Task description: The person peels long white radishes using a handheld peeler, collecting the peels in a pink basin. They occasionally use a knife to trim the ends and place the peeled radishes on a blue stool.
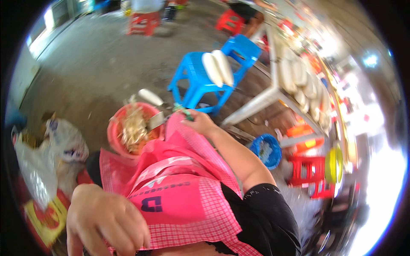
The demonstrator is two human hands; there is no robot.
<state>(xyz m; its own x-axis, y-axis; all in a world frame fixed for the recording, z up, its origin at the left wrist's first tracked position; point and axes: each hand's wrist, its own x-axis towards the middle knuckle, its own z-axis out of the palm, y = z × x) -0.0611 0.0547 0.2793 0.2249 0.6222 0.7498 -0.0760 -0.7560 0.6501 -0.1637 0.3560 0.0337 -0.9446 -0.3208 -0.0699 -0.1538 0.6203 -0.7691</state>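
Note:
My right hand is closed around a small green object, mostly hidden by the fingers, above the edge of my pink apron. In front of the apron stands a pink basin holding pale, crumpled material. A flat pale piece lies over its right side. Just beyond the basin is a white radish. Large and blurred, my left hand is raised close to the camera beside the apron's bib. Its fingers curl downward, and what lies under them is hidden.
Two peeled white radishes lie on a blue plastic stool. Several more are piled on a table at right. A blue basket and red stool stand nearby. Plastic bags are at left.

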